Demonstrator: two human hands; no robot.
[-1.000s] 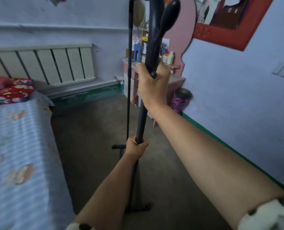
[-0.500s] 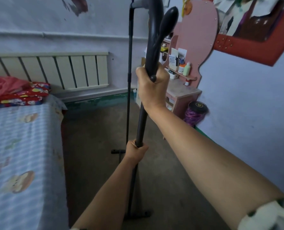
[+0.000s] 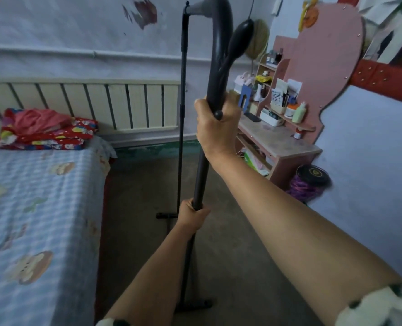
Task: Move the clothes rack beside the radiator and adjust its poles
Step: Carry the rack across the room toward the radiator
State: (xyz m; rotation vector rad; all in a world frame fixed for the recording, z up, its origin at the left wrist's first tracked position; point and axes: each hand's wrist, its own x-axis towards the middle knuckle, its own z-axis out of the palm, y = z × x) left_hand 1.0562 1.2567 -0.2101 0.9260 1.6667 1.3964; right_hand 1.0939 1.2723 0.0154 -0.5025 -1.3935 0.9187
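A black metal clothes rack (image 3: 201,175) stands on the floor in front of me, its near upright pole running from a foot bar at the bottom to a curved top. My right hand (image 3: 215,128) grips the thick upper part of this pole, just below a side hook. My left hand (image 3: 191,216) grips the thinner lower section. The rack's far pole (image 3: 182,114) rises thin and straight behind, joined at the top. A cream radiator (image 3: 82,103) runs along the back wall, beyond the rack.
A bed (image 3: 37,208) with a blue checked sheet fills the left side, folded red bedding (image 3: 44,130) at its head. A pink dressing table (image 3: 280,140) with bottles stands at the right wall, a purple basket (image 3: 305,187) beside it. Bare floor (image 3: 143,231) lies between bed and rack.
My view has turned and moved forward, so the radiator and dressing table look closer and sit further right. Both hands keep the same grip on the near pole.
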